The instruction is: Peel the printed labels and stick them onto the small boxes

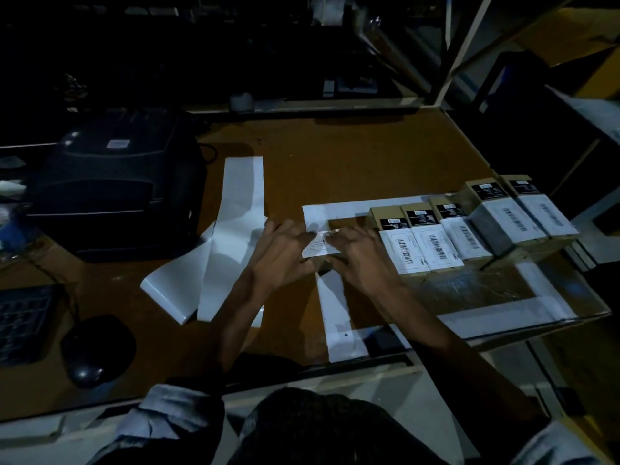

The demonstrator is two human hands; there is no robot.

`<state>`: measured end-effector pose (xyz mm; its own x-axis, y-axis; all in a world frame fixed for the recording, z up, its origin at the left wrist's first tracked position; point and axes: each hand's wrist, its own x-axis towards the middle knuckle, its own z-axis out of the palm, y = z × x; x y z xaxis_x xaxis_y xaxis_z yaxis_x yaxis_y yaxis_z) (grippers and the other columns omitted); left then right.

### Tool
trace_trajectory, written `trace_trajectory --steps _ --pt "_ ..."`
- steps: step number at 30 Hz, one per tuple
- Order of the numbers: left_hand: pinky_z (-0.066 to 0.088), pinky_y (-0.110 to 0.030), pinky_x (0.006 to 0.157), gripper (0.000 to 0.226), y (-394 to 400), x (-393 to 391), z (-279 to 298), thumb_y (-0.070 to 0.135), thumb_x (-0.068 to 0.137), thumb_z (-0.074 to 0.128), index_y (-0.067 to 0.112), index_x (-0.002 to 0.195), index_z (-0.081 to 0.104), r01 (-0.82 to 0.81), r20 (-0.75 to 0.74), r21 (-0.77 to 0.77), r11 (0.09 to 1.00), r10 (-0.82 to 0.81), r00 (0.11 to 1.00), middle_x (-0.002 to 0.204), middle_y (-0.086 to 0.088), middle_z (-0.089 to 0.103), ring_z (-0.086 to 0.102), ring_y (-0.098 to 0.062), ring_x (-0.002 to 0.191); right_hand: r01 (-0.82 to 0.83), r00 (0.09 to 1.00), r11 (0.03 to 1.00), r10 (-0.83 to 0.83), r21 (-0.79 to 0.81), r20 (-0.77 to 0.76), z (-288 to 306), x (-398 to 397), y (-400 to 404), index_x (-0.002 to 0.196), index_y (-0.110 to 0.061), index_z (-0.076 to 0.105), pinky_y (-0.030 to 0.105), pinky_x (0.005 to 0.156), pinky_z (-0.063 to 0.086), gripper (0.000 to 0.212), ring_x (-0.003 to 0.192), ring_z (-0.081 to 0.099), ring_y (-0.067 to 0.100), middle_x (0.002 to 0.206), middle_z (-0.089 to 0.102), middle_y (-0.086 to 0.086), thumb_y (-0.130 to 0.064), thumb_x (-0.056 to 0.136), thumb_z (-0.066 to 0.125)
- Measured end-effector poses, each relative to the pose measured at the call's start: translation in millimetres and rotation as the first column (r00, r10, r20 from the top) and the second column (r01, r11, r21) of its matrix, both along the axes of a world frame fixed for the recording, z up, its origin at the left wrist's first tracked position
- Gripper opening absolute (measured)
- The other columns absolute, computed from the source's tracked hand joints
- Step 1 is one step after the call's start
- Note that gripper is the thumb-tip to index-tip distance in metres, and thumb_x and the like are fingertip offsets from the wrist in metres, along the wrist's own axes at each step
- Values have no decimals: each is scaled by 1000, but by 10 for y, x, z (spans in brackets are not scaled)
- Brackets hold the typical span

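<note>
Left hand: the left hand (285, 253) lies with fingers spread flat on the left end of a white printed label (318, 246), pressing it down.
Right hand: the right hand (355, 253) presses the right end of the same label, fingers straight and a little apart.
Label: it is between both hands, on a small box (322, 263) that the hands mostly hide.
Labelled boxes: just right of the right hand stands a row of small boxes with labels (469, 226), touching side by side.
Backing paper: left of the left hand lie long white strips (228, 236) on the brown table (335, 162).
Printer: further left of the strips is a dark printer (114, 189).
</note>
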<state>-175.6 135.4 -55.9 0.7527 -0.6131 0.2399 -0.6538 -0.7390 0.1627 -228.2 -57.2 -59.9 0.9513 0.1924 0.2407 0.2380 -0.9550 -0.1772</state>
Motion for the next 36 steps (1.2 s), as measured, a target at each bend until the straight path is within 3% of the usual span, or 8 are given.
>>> trace_trajectory --steps 10,16,19,22,26,29,32,36 --pt "37 -41 94 25 16 -241 -215 21 76 86 10 97 78 73 330 -156 985 -18 944 104 -9 75 69 -26 100 29 943 995 -59 97 328 -287 -220 106 108 -8 76 38 95 49 27 98 68 24 106 75 9 -3 81 80" --pt "47 -40 86 18 -3 -282 -234 9 73 88 10 87 77 86 294 -193 978 -26 956 97 -8 75 69 -25 95 69 910 992 -106 106 401 -371 -249 155 99 -8 77 38 93 49 22 94 67 22 100 75 8 0 79 81" --pt "50 -38 84 23 46 -276 -152 18 70 90 13 88 77 94 264 -194 976 -40 964 98 -7 75 68 -26 96 124 914 975 -184 183 362 -341 -276 186 101 -10 76 41 95 50 24 99 67 23 103 74 7 -9 78 84" --pt "38 -39 98 49 150 -187 -7 40 70 87 16 109 69 -27 63 -198 980 40 997 116 -5 68 56 -26 114 202 922 944 -273 261 276 -270 -372 253 119 -16 72 47 101 43 35 122 55 24 122 69 3 -35 90 72" --pt "23 -43 113 93 235 52 4 52 67 84 21 142 41 -114 -186 -12 993 110 976 145 -3 46 35 -24 137 357 933 925 -359 129 -9 -201 -430 473 155 -24 32 58 114 16 74 153 10 29 166 21 -1 -68 94 35" --pt "25 -43 110 82 244 136 -98 38 74 79 22 144 39 -82 -243 71 994 97 965 143 -3 48 38 -24 135 335 938 938 -324 87 -121 -181 -362 718 162 -23 12 60 117 1 78 155 -11 20 170 0 -4 -68 98 13" --pt "29 -40 105 50 232 178 -163 38 89 63 27 135 49 -95 -242 26 995 98 965 134 1 54 45 -22 129 257 962 964 -247 75 -115 -192 -335 1004 162 -18 14 52 119 0 74 156 -7 15 170 6 0 -62 102 8" --pt "29 -39 108 55 226 170 -143 39 85 69 23 133 48 -103 -264 42 994 110 958 136 -1 54 46 -23 129 250 962 968 -249 1 -115 -199 -331 873 161 -17 16 58 120 4 79 156 3 16 169 11 1 -65 99 2"
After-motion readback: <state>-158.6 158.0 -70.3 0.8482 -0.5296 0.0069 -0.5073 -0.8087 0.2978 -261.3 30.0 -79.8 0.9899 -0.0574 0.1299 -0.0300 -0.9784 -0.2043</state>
